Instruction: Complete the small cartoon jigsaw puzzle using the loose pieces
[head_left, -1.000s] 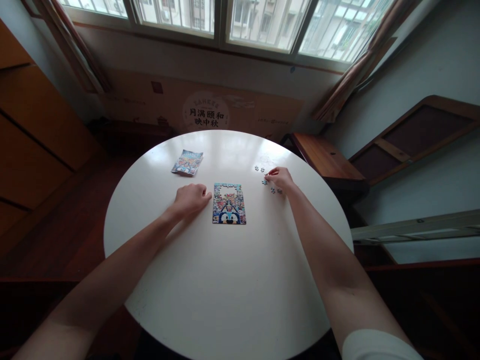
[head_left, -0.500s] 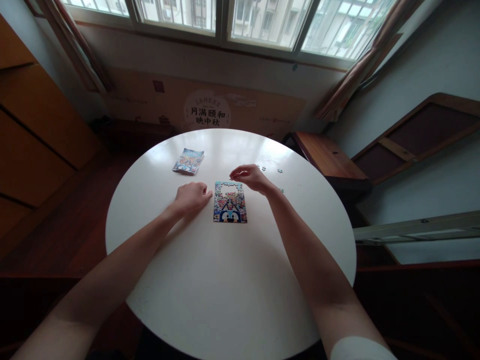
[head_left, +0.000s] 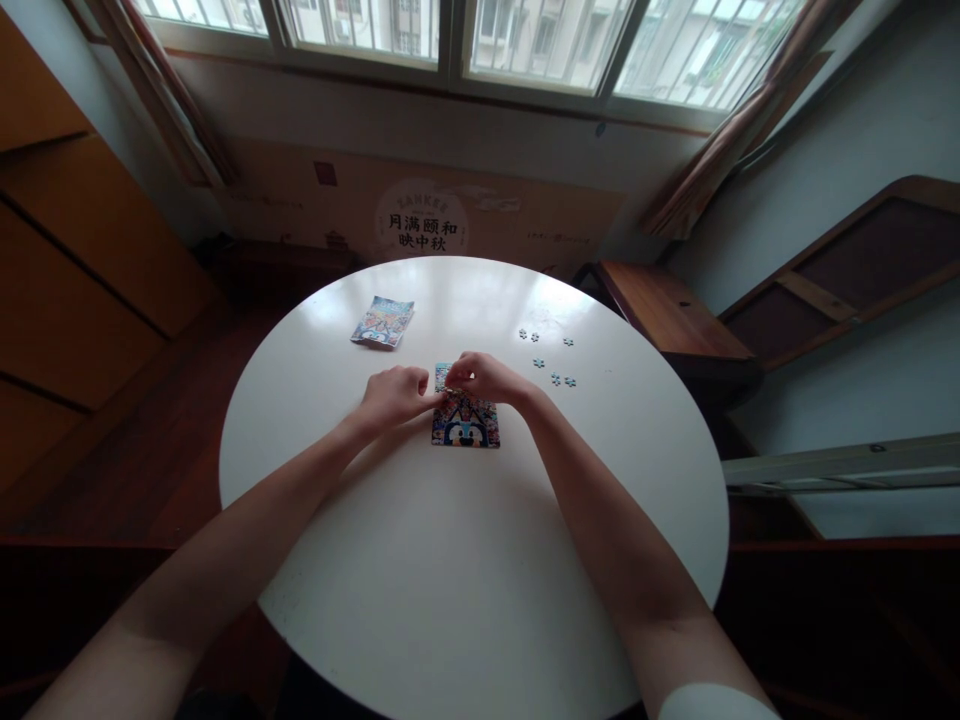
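Observation:
A small jigsaw puzzle (head_left: 466, 434) with a blue and white cartoon face lies on the table, its upper part partly covered by my hands. My right hand (head_left: 487, 380) is over that upper part, thumb and fingertips pinched together on a puzzle piece that is mostly hidden. My left hand (head_left: 395, 392) rests at the puzzle's left side with curled fingers, its thumb reaching onto the left edge. Several loose puzzle pieces (head_left: 538, 363) lie to the right, beyond my right wrist.
A printed packet (head_left: 383, 323) with the same picture lies at the back left of the round white table (head_left: 450, 560). Behind the table are a wall with a printed banner (head_left: 510, 205) and a window. A wooden desk (head_left: 660, 305) stands at the back right.
My right hand has come down and toward me, from above the puzzle's top edge onto its upper part. My left thumb has moved right onto the puzzle's edge. More loose pieces now show.

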